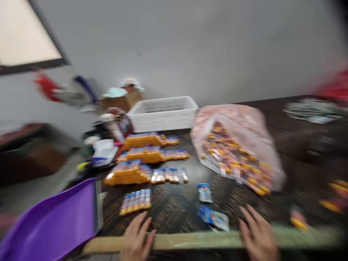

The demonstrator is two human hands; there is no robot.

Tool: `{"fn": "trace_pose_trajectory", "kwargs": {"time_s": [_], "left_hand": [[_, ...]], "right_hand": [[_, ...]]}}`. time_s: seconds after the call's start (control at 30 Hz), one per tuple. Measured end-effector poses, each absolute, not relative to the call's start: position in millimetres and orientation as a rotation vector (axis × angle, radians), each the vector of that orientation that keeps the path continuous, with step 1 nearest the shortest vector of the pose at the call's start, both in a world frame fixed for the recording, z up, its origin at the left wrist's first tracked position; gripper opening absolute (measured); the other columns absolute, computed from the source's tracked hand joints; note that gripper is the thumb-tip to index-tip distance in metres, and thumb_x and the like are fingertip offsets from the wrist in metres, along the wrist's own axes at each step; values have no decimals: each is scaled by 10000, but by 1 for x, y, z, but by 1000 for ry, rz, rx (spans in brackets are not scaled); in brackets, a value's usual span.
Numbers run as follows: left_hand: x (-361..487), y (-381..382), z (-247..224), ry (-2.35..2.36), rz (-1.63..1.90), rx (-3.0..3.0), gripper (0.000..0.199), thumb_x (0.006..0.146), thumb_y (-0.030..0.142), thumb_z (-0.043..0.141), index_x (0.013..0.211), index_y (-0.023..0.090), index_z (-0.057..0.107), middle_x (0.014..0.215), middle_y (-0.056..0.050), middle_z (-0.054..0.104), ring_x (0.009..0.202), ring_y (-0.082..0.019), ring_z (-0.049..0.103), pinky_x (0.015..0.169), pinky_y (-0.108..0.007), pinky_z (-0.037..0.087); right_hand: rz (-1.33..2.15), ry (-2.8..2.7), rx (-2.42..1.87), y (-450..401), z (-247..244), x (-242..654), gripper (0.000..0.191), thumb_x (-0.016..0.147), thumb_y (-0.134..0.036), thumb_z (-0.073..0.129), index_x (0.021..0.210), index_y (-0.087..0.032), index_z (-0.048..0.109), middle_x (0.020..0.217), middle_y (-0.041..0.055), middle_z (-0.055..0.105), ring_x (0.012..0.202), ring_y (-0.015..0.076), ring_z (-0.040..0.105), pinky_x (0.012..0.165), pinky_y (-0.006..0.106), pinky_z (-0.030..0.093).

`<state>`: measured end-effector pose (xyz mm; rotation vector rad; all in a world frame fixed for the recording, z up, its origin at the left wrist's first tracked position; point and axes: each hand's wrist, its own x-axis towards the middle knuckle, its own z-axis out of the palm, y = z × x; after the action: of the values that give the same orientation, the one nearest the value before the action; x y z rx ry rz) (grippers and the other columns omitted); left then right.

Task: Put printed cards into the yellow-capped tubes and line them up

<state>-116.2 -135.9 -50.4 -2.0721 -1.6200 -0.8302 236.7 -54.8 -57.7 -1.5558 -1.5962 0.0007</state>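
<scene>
My left hand (137, 235) rests over the table's front edge, fingers apart, holding nothing. Just beyond its fingertips lies a row of small orange, white and blue packs (135, 202). My right hand (257, 233) also lies at the edge with its fingers spread and nothing in them. To its left are a blue-and-white packet (205, 193) and a second blue-and-white packet (214, 217), both blurred. Behind the row stand stacked orange packs (129, 173) in several piles, with a short line of white-topped packs (165, 175) beside them.
A clear plastic bag (236, 114) spills yellow-and-pink small items (233, 156) on the right. Behind the stacks is a white basket (163, 117). A purple tray (59, 221) juts out at the left front. One loose yellow piece (299, 218) lies near the right edge.
</scene>
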Motion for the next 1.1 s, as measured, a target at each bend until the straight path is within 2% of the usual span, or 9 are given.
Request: {"fn": "trace_pose_trajectory", "kwargs": {"time_s": [0.03, 0.17, 0.27, 0.33, 0.5, 0.63, 0.77, 0.9, 1.1], "left_hand": [[-114, -131, -49, -1650, -864, -2114, 312, 803, 315, 597, 1101, 227, 620, 1152, -109, 631, 1032, -255, 598, 887, -391, 487], [-77, -102, -38, -1904, -1080, -2343, 316, 808, 430, 548, 1010, 213, 659, 1183, -119, 598, 1090, -289, 558, 956, -461, 434], [-23, -82, -22, -2147, -1037, -2648, 387, 802, 506, 490, 909, 190, 688, 1056, -111, 657, 988, -268, 609, 874, -413, 480], [12, -69, -11, -2284, -971, -2766, 434, 812, 523, 458, 936, 171, 681, 975, -100, 676, 833, -226, 633, 777, -355, 491], [68, -50, 4, -2450, -540, -2699, 445, 741, 611, 549, 763, 178, 648, 765, -54, 660, 709, -199, 601, 609, -269, 377], [73, -52, 4, -2381, -471, -2739, 326, 773, 498, 582, 734, 177, 625, 770, -39, 648, 713, -177, 587, 594, -247, 334], [59, -47, 1, -2438, -602, -2695, 251, 831, 408, 538, 886, 188, 647, 833, -35, 644, 773, -168, 585, 643, -242, 350], [57, -42, -3, -2464, -463, -2659, 156, 780, 344, 615, 840, 201, 634, 815, -15, 631, 757, -164, 574, 608, -239, 314], [62, -41, -5, -2570, -471, -2586, 107, 793, 290, 611, 737, 199, 621, 786, -7, 654, 741, -155, 576, 612, -239, 310]], "right_hand": [[-66, -1586, -1611, -66, -58, 253, 293, 904, -366, 543, 1160, -226, 569, 1227, 78, 565, 1101, 240, 552, 888, 451, 491], [-159, -1704, -1614, -84, -54, 283, 277, 914, -249, 434, 1087, -182, 640, 1131, 143, 627, 1072, 266, 565, 916, 452, 464], [-84, -1724, -1675, -86, -50, 279, 264, 909, -202, 427, 1028, -172, 662, 1026, 116, 664, 983, 238, 591, 888, 408, 473], [-24, -1749, -1686, -87, -47, 275, 243, 904, -193, 444, 992, -164, 669, 995, 111, 668, 945, 236, 593, 868, 407, 471], [87, -1869, -1693, -88, -33, 271, 214, 886, -166, 478, 957, -188, 678, 1000, 101, 668, 959, 245, 585, 826, 408, 458], [168, -1974, -1678, -86, -26, 265, 241, 848, -117, 501, 956, -231, 684, 1090, 74, 654, 1040, 225, 572, 845, 385, 453], [184, -1920, -1737, -62, -21, 278, 226, 828, -156, 535, 996, -212, 674, 1174, 92, 602, 1099, 219, 545, 909, 371, 438], [84, -1719, -1910, -19, -15, 312, 277, 853, -202, 504, 1095, -139, 622, 1128, 154, 567, 1092, 268, 507, 942, 418, 399], [75, -1616, -2036, 17, -12, 339, 174, 794, -164, 561, 945, -94, 610, 1044, 224, 553, 1029, 366, 483, 853, 519, 366]]}}
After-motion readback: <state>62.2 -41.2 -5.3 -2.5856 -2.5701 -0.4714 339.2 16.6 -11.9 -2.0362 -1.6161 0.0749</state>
